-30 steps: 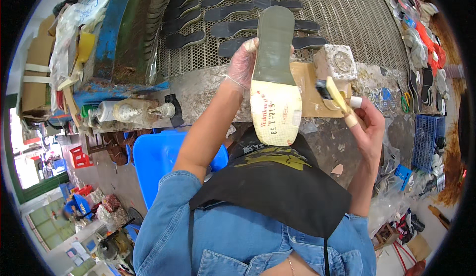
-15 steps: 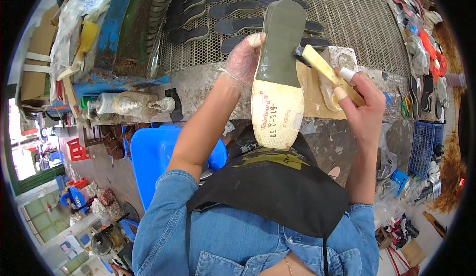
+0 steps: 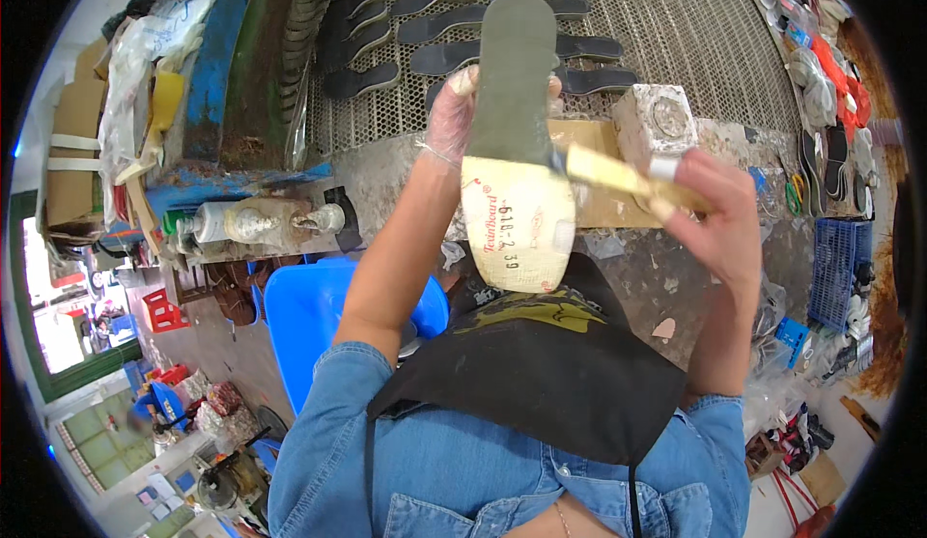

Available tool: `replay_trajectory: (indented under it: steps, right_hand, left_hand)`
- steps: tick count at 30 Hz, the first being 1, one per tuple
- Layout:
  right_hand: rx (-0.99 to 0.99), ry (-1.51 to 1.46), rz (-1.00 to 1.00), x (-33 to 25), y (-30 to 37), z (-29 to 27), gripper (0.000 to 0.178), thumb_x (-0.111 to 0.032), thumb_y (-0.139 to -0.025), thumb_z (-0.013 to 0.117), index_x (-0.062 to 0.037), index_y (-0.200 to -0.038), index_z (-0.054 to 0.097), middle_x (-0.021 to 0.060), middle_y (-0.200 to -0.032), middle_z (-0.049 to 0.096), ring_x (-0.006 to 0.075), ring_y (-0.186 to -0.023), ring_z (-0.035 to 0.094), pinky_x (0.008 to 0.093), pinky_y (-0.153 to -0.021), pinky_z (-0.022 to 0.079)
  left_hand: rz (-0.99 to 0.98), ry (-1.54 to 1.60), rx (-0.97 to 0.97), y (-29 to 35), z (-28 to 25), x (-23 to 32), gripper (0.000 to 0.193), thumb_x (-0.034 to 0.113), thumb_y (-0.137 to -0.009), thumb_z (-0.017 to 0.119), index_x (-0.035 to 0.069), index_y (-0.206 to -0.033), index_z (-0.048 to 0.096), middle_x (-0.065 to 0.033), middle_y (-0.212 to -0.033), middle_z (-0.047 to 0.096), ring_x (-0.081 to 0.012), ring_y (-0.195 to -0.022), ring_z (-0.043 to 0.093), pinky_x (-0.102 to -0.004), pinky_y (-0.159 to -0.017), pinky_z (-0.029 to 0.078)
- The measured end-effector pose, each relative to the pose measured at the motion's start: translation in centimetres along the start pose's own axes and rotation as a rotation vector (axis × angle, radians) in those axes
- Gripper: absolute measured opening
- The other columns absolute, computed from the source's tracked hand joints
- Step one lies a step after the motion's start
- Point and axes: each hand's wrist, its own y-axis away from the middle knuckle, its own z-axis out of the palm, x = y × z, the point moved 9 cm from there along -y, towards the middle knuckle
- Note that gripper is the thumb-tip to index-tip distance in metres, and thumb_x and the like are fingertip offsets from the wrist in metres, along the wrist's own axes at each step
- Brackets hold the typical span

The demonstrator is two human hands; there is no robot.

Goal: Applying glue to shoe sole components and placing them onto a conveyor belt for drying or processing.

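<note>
A shoe insole board, grey-green on its far part and cream with printing on its near part, is held up before me. My left hand, in a thin clear glove with a band at the wrist, grips its far part from behind, thumb on the left edge and a fingertip showing on the right. With white covers on some fingertips, my right hand pinches a pale-handled brush. The dark bristles meet the board's right edge, where green turns to cream; motion blurs them.
Rows of dark insoles lie on a mesh surface ahead. A glue-crusted white block sits beyond the brush, beside brown cardboard. Crusted bottles lie at left, above a blue chair. Scissors rest at right.
The insole board has shifted left with my left hand. My right hand has brought the brush nearer me, from beside the green part down to where green meets cream.
</note>
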Motion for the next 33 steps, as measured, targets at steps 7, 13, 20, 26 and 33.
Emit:
replay_trajectory:
  steps: [7, 13, 20, 26, 33]
  right_hand:
    - [-0.019, -0.119, -0.028, 0.0, -0.5, -1.3, 0.030, -0.006, -0.069, 0.071, -0.0003, -0.099, 0.070, 0.0057, -0.068, 0.054, 0.0149, -0.058, 0.050, 0.0282, -0.052, 0.036]
    - [0.194, -0.264, 0.307, 3.1, 1.6, -0.7, 0.031, -0.001, -0.077, 0.067, 0.0018, -0.108, 0.067, 0.0047, -0.086, 0.066, 0.0094, -0.072, 0.056, 0.0239, -0.063, 0.044]
    - [0.226, -0.232, 0.308, 0.8, 1.4, 3.1, 0.032, 0.000, -0.080, 0.066, 0.0027, -0.112, 0.062, 0.0135, -0.097, 0.066, 0.0223, -0.085, 0.065, 0.0295, -0.076, 0.049]
    - [0.213, -0.359, 0.220, -1.1, 1.0, 5.9, 0.029, -0.001, -0.081, 0.065, 0.0039, -0.109, 0.061, 0.0166, -0.092, 0.062, 0.0316, -0.081, 0.063, 0.0344, -0.073, 0.049]
    - [0.185, -0.259, 0.221, 0.0, 0.2, 8.0, 0.029, 0.000, -0.081, 0.064, 0.0029, -0.109, 0.059, 0.0183, -0.093, 0.061, 0.0347, -0.082, 0.063, 0.0370, -0.070, 0.049]
  left_hand:
    - [-0.028, 0.329, -0.300, -0.4, 3.2, -0.3, 0.069, 0.040, -0.080, 0.065, -0.001, -0.133, 0.048, -0.0232, -0.113, 0.060, -0.0300, -0.098, 0.065, -0.0386, -0.079, 0.058]
    - [0.270, -0.420, 0.370, -0.3, -0.1, 3.7, 0.073, 0.017, -0.072, 0.076, -0.002, -0.134, 0.042, -0.0137, -0.118, 0.057, -0.0243, -0.106, 0.060, -0.0366, -0.096, 0.051]
    - [0.527, -0.658, 0.437, 3.6, 1.1, 6.1, 0.097, 0.021, -0.061, 0.090, 0.005, -0.141, 0.036, -0.0105, -0.126, 0.055, -0.0234, -0.114, 0.057, -0.0385, -0.099, 0.049]
    - [0.633, -0.784, 0.533, 7.6, 1.2, 7.0, 0.106, 0.031, -0.061, 0.091, 0.007, -0.144, 0.030, -0.0105, -0.130, 0.051, -0.0237, -0.118, 0.054, -0.0411, -0.099, 0.047]
    - [0.700, -0.795, 0.619, 10.1, 1.0, 7.5, 0.088, 0.022, -0.067, 0.088, 0.006, -0.139, 0.039, -0.0118, -0.131, 0.050, -0.0239, -0.118, 0.053, -0.0402, -0.098, 0.048]
